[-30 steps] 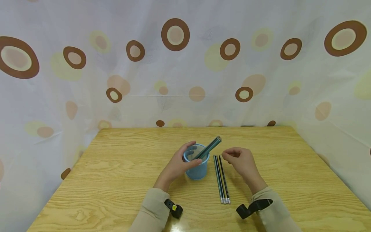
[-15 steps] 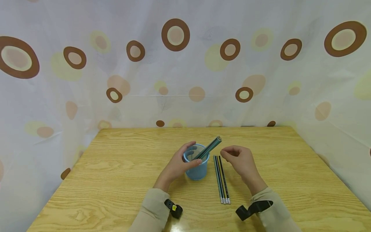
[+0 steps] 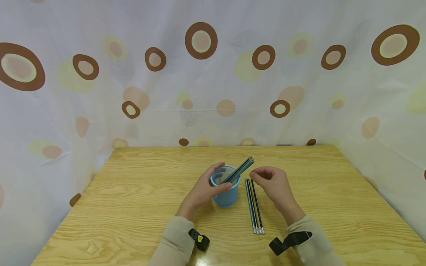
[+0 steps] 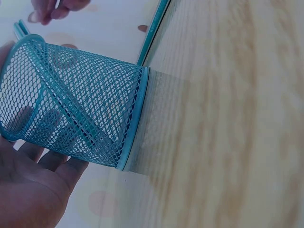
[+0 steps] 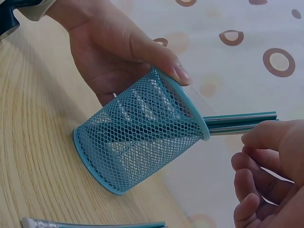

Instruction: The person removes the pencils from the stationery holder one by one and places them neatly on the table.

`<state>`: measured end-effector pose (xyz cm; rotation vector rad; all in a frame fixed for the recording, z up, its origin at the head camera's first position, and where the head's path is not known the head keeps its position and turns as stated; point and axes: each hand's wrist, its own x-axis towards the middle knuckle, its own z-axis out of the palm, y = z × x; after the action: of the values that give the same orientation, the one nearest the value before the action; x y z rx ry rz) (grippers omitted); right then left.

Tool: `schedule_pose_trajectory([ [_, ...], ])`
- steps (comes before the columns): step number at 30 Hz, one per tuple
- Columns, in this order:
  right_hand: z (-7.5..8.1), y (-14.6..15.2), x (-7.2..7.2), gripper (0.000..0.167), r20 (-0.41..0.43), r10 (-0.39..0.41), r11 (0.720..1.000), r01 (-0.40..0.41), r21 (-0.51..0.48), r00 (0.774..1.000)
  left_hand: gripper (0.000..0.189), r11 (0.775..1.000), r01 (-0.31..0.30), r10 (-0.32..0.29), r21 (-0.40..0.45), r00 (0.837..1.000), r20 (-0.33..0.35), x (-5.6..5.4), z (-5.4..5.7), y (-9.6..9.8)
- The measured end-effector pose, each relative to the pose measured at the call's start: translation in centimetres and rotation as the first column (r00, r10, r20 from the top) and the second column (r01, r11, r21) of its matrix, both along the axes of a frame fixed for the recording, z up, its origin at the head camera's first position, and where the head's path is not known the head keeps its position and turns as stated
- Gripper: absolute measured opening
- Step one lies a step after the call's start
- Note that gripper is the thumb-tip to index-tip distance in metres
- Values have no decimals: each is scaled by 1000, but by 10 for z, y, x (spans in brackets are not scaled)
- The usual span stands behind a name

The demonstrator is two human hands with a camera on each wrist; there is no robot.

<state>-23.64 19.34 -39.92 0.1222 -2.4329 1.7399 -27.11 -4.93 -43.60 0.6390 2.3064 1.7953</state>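
Observation:
A light blue mesh pencil cup stands on the wooden table. My left hand holds it by the upper part, its thumb over the near rim and fingers behind the mesh. Inside leans a bundle of pencils, teal and dark, sticking out to the right; the right wrist view shows their ends beyond the rim. My right hand hovers near the far ends of several pencils lying side by side on the table. Its thumb and forefinger are close together, the other fingers loosely curled. I see nothing held in it.
The wooden table extends around both hands. A white curtain with brown and pastel circles encloses its back and sides. Black straps with small devices sit on both wrists.
My right hand has moved slightly left and upward, closer to the pencil bundle in the cup. My left hand, the cup and the lying pencils have stayed in place.

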Motion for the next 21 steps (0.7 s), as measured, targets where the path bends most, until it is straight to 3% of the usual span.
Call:
schedule_pose_trajectory([
  [21,-1,-10,2,26,-41,64,998,-64,-17,997,73,1000,14,-14,-3,1000,20,2,6,0],
])
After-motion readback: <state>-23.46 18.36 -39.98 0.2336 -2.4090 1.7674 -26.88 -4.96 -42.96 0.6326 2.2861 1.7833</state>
